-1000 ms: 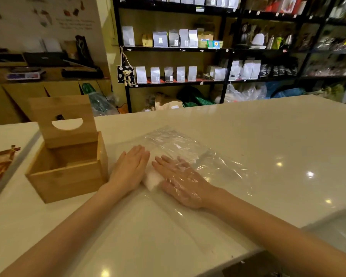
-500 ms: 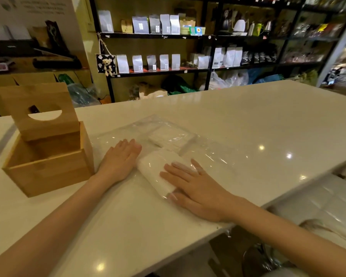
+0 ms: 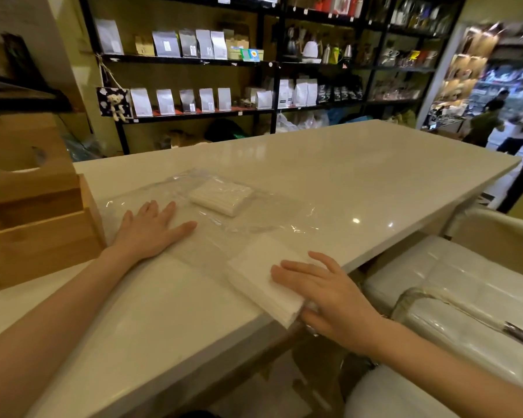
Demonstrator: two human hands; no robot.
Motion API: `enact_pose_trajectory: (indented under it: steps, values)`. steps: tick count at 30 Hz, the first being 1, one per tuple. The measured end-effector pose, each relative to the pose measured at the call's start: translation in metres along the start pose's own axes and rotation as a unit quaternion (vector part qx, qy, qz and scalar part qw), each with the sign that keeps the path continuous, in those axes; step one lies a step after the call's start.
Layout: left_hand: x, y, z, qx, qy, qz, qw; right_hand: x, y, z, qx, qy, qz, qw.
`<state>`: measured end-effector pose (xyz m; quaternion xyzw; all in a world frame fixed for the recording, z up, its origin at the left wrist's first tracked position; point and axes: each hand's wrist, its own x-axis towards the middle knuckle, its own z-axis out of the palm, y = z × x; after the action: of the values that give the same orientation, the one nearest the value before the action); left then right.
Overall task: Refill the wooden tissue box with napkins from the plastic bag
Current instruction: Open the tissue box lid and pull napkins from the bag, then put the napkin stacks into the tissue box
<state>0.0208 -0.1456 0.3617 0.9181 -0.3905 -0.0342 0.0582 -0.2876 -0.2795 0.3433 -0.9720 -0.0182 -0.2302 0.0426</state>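
On the white counter (image 3: 329,164), open wooden tissue box (image 3: 40,236) at left, inside hidden, left hand (image 3: 151,230) flat, fingers spread on plastic bag (image 3: 194,212) holding 1 napkin stack (image 3: 221,196), right hand (image 3: 329,294) clamping second stack (image 3: 260,276) at counter's edge

A shop: black shelves (image 3: 194,60) lined with packaged pouches (image 3: 166,43) behind a white counter (image 3: 344,164).

I'm looking across a glossy pale surface (image 3: 329,164), and ceiling lights are glinting off it on the right. Black shelving (image 3: 266,64) is lining the far wall, carrying rows of silver and white pouches (image 3: 187,43). A small teddy bear (image 3: 115,105) is hanging at its left end. A white padded chair (image 3: 465,285) is sitting beside me on the right.
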Motion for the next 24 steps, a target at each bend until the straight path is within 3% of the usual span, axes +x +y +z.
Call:
enact_pose_trajectory:
  steps: [4, 6, 9, 11, 13, 14, 16, 17, 18, 20, 24]
  values:
    - [0.0, -0.003, 0.0, 0.014, 0.008, 0.004, 1.0, -0.006, 0.001, -0.013, 0.021, 0.029, 0.008, 0.999]
    - [-0.002, -0.003, -0.001, 0.015, 0.011, 0.009, 1.0, -0.001, -0.005, -0.029, 0.126, 0.074, 0.047, 0.988]
    - [-0.008, 0.0, -0.003, 0.002, 0.039, 0.005, 0.999, 0.017, -0.017, -0.061, 0.327, 0.14, 0.132, 0.925]
    - [-0.013, 0.007, -0.008, -0.07, 0.09, -0.002, 0.993, 0.034, -0.019, -0.074, 0.429, 0.187, 0.175, 0.866]
    - [-0.017, 0.022, -0.02, -0.283, 0.149, -0.013, 0.947, 0.055, -0.013, -0.077, 0.529, 0.2, 0.225, 0.794]
    - [-0.021, 0.032, -0.033, -0.426, 0.134, -0.023, 0.894, 0.067, -0.011, -0.075, 0.574, 0.192, 0.251, 0.755]
    - [-0.028, 0.047, -0.059, -0.653, 0.012, -0.014, 0.757, 0.091, -0.009, -0.069, 0.637, 0.163, 0.293, 0.694]
    - [-0.031, 0.05, -0.07, -0.695, -0.052, -0.003, 0.717, 0.102, -0.008, -0.064, 0.659, 0.147, 0.31, 0.67]
    - [-0.035, 0.052, -0.079, -0.71, -0.099, 0.008, 0.697, 0.113, -0.008, -0.059, 0.678, 0.131, 0.323, 0.647]
    - [-0.043, 0.052, -0.092, -0.708, -0.138, 0.015, 0.692, 0.134, -0.007, -0.05, 0.711, 0.099, 0.337, 0.609]
    - [-0.05, 0.035, -0.105, -0.677, -0.067, -0.019, 0.733, 0.175, -0.006, -0.036, 0.738, 0.025, 0.342, 0.582]
